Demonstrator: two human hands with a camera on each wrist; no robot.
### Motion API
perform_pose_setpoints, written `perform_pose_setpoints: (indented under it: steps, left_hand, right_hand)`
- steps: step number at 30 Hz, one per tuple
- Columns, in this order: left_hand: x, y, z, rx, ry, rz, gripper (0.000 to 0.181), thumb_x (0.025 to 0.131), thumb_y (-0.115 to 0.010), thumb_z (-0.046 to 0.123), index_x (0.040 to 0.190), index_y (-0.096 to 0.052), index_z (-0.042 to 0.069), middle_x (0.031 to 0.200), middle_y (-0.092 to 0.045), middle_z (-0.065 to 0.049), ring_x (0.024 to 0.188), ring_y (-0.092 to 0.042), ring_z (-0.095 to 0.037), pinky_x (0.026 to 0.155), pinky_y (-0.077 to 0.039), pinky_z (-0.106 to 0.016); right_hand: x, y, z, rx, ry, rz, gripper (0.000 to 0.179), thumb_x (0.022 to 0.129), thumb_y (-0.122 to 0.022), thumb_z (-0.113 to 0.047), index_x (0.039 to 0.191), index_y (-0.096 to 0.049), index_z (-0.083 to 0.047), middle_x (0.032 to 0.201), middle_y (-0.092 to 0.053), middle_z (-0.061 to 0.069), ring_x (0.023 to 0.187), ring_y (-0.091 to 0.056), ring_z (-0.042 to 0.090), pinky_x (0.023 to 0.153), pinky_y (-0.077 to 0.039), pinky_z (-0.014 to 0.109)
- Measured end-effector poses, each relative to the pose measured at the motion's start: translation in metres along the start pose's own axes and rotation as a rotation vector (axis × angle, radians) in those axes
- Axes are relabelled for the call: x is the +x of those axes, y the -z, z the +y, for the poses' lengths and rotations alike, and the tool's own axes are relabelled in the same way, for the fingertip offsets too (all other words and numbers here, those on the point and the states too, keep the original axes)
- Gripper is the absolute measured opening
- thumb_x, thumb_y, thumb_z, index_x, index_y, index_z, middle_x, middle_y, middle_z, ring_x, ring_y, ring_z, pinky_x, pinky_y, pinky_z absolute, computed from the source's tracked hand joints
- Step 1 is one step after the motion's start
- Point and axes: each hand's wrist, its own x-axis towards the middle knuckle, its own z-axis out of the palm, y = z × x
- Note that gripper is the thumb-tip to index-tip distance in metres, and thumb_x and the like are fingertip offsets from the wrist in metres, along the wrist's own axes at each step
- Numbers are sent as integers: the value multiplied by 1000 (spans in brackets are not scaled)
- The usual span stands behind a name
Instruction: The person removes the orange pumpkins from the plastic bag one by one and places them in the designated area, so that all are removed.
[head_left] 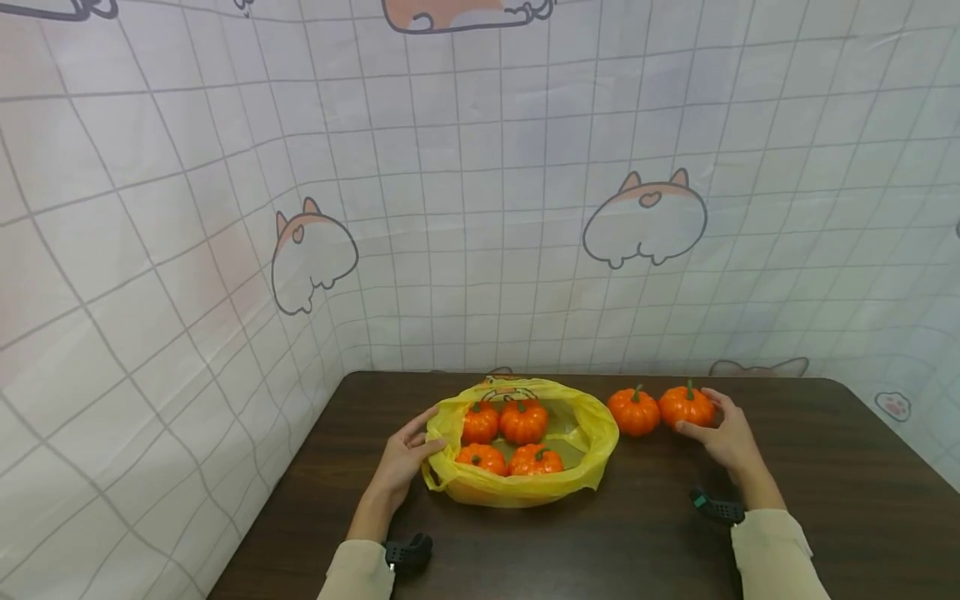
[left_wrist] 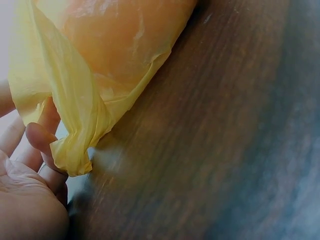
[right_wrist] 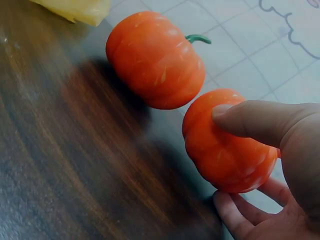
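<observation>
A yellow plastic bag [head_left: 517, 492] lies with its mouth spread wide on the table, and several small orange toy pumpkins [head_left: 523, 422] with dark green stems sit inside. My left hand [head_left: 402, 460] holds the bag's left rim; its fingers [left_wrist: 42, 137] are at the gathered yellow film in the left wrist view, partly hidden by it. On the right, my right hand [head_left: 726, 433] grips an orange toy pumpkin [right_wrist: 225, 150], thumb on its near side and fingers around the other. Another toy pumpkin [head_left: 634, 412] stands between this one and the bag.
The dark wood-grain table [head_left: 570, 550] runs back to a white grid-patterned cloth [head_left: 465, 208] with cartoon corgi prints, which hangs behind it and on both sides. A black band [head_left: 408, 552] is on the left wrist, another black band [head_left: 718, 507] on the right.
</observation>
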Motion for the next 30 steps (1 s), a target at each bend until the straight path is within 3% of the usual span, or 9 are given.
perform_pose_setpoints:
  steps: [7,14,30]
  left_hand:
    - [0,-1,-2,4,-4,7,61,95,-73,16,151,-53,29,102,-76,-4,96,-68,-14,93,-52,-34]
    - [-1,-1,-2,15,-1,0,61,95,-73,16,151,-52,29,101,-76,-3,96,-68,-14,94,-52,-35]
    - [0,-1,0,-2,1,-1,61,95,-73,16,151,-52,27,99,-75,-4,94,-67,-14,86,-52,-30]
  right_hand:
    - [0,0,2,2,9,-27,98,94,-75,-26,163,-10,-1,162,-11,40,144,-24,57,115,-25,72]
    - [0,2,8,23,-41,-58,100,96,-73,-33,165,-6,-7,164,-1,38,147,-14,58,116,-20,73]
    - [3,0,9,64,-51,-85,103,97,-71,-39,166,0,-13,165,6,37,149,-10,59,117,-18,73]
